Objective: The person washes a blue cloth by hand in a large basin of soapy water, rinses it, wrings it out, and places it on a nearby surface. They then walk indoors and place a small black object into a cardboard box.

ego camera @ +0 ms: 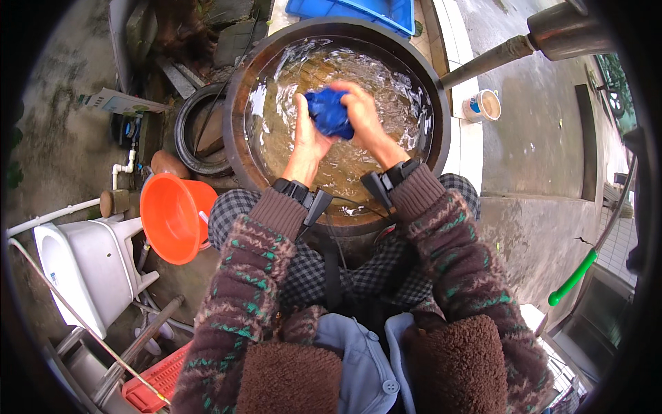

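Both my hands hold a wet-looking blue cloth bunched up over a large round tub of rippling water. My left hand cups it from the left and below, thumb pointing up. Across its right side curls my right hand, its fingers slightly blurred. The water looks clear above a brown bottom. Black straps with devices sit on both wrists, beside thin dark cables hanging near the tub's front rim.
A blue plastic crate lies beyond the tub. Left are a tire, an orange bucket, a white basin and a red basket. A small pail stands right, on a white tiled ledge below a pipe.
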Demonstrator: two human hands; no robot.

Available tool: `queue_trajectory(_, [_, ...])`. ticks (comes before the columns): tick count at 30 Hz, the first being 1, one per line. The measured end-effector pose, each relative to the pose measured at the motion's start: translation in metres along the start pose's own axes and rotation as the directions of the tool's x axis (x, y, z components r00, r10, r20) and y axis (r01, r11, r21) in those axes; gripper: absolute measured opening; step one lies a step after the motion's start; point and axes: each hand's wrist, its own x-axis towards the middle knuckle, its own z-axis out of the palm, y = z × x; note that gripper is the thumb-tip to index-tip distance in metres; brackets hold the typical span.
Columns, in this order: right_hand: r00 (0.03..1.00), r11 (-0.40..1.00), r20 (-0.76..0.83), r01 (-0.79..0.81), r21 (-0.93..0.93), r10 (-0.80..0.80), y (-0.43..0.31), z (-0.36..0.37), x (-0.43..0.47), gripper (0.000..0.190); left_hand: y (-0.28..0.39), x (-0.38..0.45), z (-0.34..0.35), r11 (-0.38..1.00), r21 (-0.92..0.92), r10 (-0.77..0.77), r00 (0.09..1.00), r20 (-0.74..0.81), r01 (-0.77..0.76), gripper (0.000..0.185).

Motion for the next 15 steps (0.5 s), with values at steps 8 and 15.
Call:
queue_trajectory(8, [0.959,0.674,0.04,0.226,-0.703,-0.28,0.024,0.018,-0.015,0.029,-0.023,0.016,-0.023,0.994,0.06,0.098,0.97,-0.222,-0.087,0.036])
queue_trajectory(15, [0.929,0.713,0.207,0.368,-0.597,-0.306,0.034,0.018,-0.011,0.029,-0.016,-0.006,-0.012,0.992,-0.012,0.121,0.974,-0.19,-0.126,0.034])
